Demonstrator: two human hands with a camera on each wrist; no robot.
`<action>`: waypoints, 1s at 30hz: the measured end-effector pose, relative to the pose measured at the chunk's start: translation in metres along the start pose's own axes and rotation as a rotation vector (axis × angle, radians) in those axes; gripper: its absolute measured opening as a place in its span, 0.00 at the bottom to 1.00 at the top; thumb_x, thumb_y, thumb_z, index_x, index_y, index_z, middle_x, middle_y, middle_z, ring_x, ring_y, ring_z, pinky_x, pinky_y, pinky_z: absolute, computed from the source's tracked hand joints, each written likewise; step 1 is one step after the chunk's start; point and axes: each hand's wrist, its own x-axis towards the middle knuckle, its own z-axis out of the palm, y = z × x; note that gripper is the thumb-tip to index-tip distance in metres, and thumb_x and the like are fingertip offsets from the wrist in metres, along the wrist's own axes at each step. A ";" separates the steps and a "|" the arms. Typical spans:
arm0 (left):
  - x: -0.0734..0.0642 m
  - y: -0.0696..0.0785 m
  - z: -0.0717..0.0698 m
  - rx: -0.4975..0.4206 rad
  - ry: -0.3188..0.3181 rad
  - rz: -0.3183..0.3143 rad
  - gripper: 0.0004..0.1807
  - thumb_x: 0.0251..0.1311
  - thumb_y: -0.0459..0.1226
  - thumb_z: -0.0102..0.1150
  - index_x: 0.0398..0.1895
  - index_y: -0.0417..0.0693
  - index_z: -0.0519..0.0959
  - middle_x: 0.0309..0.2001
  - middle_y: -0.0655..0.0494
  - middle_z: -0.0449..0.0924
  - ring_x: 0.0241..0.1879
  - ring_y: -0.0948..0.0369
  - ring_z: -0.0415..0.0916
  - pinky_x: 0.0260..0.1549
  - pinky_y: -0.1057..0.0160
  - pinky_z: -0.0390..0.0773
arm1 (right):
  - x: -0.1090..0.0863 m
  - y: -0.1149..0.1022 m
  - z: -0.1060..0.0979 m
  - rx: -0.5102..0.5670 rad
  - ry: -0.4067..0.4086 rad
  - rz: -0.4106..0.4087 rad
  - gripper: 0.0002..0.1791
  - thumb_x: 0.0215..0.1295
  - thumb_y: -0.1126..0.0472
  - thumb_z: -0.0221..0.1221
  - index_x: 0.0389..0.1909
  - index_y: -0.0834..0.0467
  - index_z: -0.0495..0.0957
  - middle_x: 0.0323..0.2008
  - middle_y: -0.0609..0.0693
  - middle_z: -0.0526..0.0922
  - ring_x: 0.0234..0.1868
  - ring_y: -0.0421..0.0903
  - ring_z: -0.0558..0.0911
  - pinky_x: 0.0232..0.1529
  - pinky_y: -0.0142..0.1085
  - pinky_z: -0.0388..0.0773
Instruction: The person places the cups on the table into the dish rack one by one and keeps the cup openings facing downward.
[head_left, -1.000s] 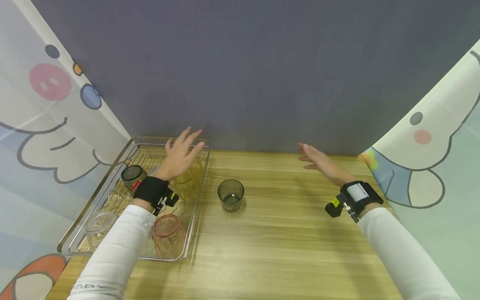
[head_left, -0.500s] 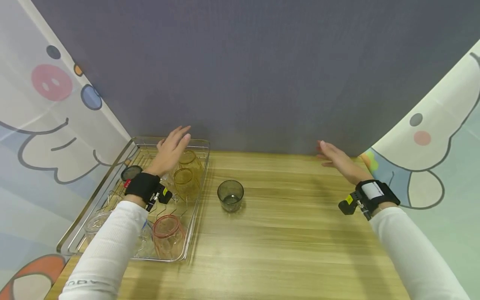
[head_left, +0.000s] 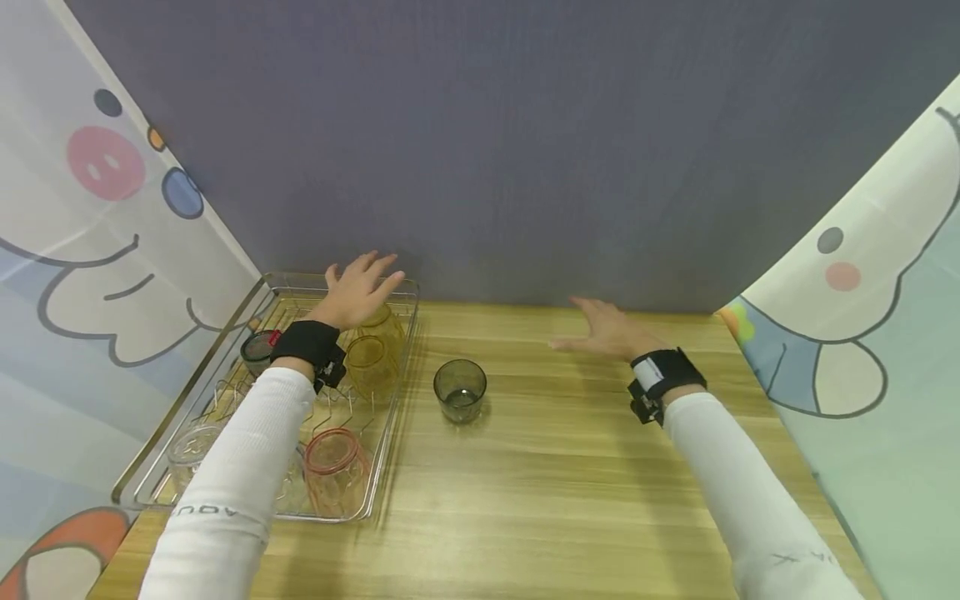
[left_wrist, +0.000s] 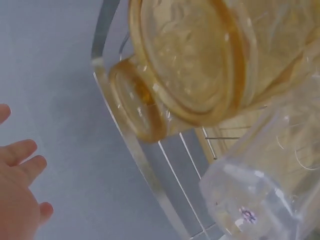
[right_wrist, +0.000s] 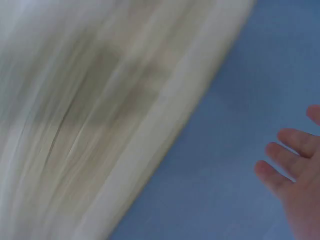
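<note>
My left hand [head_left: 356, 293] hovers with spread fingers over the back of a wire drying rack [head_left: 380, 467], holding nothing. Just below it in the head view stand two amber glasses, the nearer amber glass [head_left: 371, 372] and one behind it. The left wrist view shows amber glass [left_wrist: 185, 55] and a clear glass [left_wrist: 250, 195] beside the fingers [left_wrist: 20, 152]. My right hand [head_left: 606, 332] is above the back of the wooden table, fingers extended and holding nothing. Between the hands, a smoky grey glass [head_left: 460, 392] stands upright on the table, apart from both.
Upside down on the rack also stand a pink glass [head_left: 335, 473], a clear glass [head_left: 191, 457] and a dark glass [head_left: 258, 350], partly behind my left forearm. A grey wall [head_left: 525, 150] bounds the wooden table [head_left: 555, 500] at the back; printed curtains [head_left: 885, 375] flank both sides.
My left hand has swung left, then back right over the rack. My right hand went right, then came left toward the grey glass, its fingers spreading. The glasses have stayed in place.
</note>
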 end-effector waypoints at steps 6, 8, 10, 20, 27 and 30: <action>-0.001 0.008 0.014 0.034 -0.013 0.032 0.40 0.73 0.64 0.26 0.78 0.52 0.54 0.78 0.38 0.46 0.77 0.39 0.44 0.69 0.28 0.32 | 0.014 -0.040 0.036 -0.171 -0.035 -0.172 0.63 0.49 0.24 0.62 0.79 0.54 0.48 0.77 0.64 0.52 0.76 0.65 0.56 0.73 0.64 0.55; -0.003 0.012 0.017 0.033 -0.013 0.051 0.39 0.73 0.64 0.27 0.78 0.52 0.54 0.78 0.38 0.47 0.77 0.39 0.45 0.69 0.28 0.33 | 0.015 -0.055 0.044 -0.187 -0.059 -0.217 0.62 0.50 0.25 0.63 0.79 0.51 0.47 0.77 0.64 0.51 0.76 0.65 0.56 0.72 0.64 0.54; -0.004 0.015 0.019 0.026 -0.014 0.066 0.39 0.73 0.64 0.27 0.78 0.53 0.54 0.78 0.38 0.47 0.76 0.39 0.47 0.70 0.28 0.34 | 0.015 -0.069 0.051 -0.188 -0.088 -0.253 0.62 0.51 0.26 0.63 0.79 0.48 0.45 0.78 0.64 0.49 0.76 0.65 0.55 0.72 0.65 0.55; -0.011 0.027 0.036 0.055 -0.056 0.147 0.41 0.72 0.66 0.22 0.78 0.54 0.54 0.78 0.40 0.51 0.76 0.41 0.51 0.70 0.28 0.36 | 0.013 -0.113 0.088 -0.200 -0.166 -0.456 0.55 0.56 0.29 0.61 0.79 0.37 0.43 0.80 0.59 0.35 0.79 0.65 0.46 0.67 0.59 0.68; -0.015 0.027 0.043 0.024 -0.086 0.131 0.38 0.73 0.64 0.23 0.79 0.56 0.53 0.78 0.41 0.50 0.76 0.42 0.50 0.70 0.28 0.34 | 0.009 -0.126 0.102 -0.324 -0.200 -0.515 0.45 0.66 0.35 0.55 0.79 0.39 0.46 0.80 0.58 0.38 0.79 0.64 0.41 0.75 0.61 0.53; -0.016 0.025 0.046 0.011 -0.091 0.120 0.38 0.74 0.64 0.23 0.79 0.56 0.52 0.78 0.41 0.49 0.76 0.41 0.50 0.70 0.28 0.34 | 0.007 -0.129 0.104 -0.335 -0.201 -0.519 0.43 0.67 0.36 0.55 0.78 0.39 0.49 0.80 0.59 0.40 0.79 0.63 0.43 0.75 0.59 0.52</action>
